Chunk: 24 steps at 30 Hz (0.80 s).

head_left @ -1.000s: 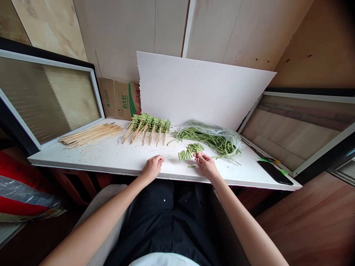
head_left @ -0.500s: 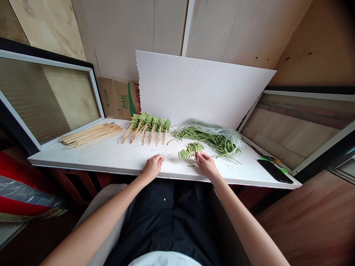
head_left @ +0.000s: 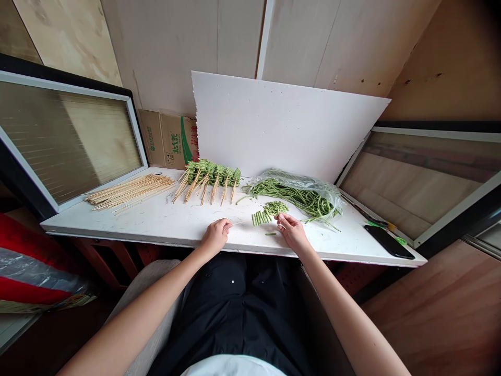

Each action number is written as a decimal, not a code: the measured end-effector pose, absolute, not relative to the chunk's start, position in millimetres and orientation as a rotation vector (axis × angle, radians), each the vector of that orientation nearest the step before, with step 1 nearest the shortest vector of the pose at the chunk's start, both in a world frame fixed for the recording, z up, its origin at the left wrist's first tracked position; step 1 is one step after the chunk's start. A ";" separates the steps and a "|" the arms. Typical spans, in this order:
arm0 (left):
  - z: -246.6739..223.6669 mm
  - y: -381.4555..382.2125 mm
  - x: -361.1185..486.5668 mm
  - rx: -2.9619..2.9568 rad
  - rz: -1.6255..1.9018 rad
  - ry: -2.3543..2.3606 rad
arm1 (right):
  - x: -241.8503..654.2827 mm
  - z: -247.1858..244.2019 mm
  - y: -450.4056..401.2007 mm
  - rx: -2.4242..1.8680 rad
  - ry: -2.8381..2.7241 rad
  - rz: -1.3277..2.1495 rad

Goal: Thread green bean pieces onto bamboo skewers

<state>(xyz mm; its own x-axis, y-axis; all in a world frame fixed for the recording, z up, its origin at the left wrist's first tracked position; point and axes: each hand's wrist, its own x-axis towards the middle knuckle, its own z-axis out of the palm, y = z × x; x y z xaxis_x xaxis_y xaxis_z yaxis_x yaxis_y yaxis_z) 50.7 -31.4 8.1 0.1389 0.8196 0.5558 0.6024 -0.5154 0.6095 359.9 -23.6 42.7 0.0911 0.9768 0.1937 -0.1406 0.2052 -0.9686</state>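
My left hand is closed in a pinch on the blunt end of a thin bamboo skewer, held level above the table. Several short pieces of green bean sit side by side across the skewer's far half. At the tip end, my right hand has thumb and fingertips pressed together; what lies between them is too small to make out. Just behind the tip is a pile of cut bean pieces. One loose bean piece lies on the table below the skewer.
Finished bean skewers are stacked at the back, sticks toward me. Bare bamboo skewers lie at the left. Long beans spill from a clear plastic bag. A black phone rests at the right of the white table.
My right hand has shifted slightly to the right, away from the threaded bean pieces. The left hand and skewer have stayed nearly still.
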 end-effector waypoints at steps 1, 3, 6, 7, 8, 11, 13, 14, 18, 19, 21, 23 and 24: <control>7.8 -31.2 50.7 2.174 1.316 1.394 | 360.0 43.0 -23.8 -0.985 -1.132 1.075; 7.4 -30.9 50.6 2.169 1.318 1.387 | 360.3 43.4 -23.7 -0.976 -1.126 1.085; 7.6 -30.8 50.4 2.165 1.324 1.375 | 360.3 43.3 -22.7 -0.961 -1.111 1.107; 7.6 -30.9 50.4 2.165 1.330 1.371 | 360.2 43.1 -22.3 -0.956 -1.105 1.112; 7.6 -30.8 50.3 2.165 1.336 1.368 | 359.9 42.9 -21.8 -0.953 -1.100 1.114; 6.5 -30.3 50.1 2.169 1.355 1.361 | 358.7 42.4 -20.9 -0.944 -1.083 1.096; 5.2 -29.6 49.9 2.174 1.366 1.359 | 357.9 42.3 -20.9 -0.940 -1.068 1.088; 4.5 -29.3 49.8 2.176 1.372 1.355 | 357.6 42.3 -21.1 -0.939 -1.063 1.088; 2.5 -28.8 49.2 2.183 1.391 1.325 | 357.7 41.7 -21.7 -0.942 -1.079 1.084; 2.2 -28.9 49.1 2.184 1.395 1.319 | 358.0 41.2 -21.7 -0.944 -1.088 1.079; 1.9 -29.0 49.1 2.187 1.406 1.317 | 358.9 39.7 -21.5 -0.963 -1.110 1.061; 1.7 -28.9 49.0 2.196 1.416 1.322 | 359.4 38.2 -21.7 -0.997 -1.141 1.023; 1.6 -28.8 49.0 2.203 1.420 1.326 | 359.4 37.8 -22.1 -1.015 -1.159 1.000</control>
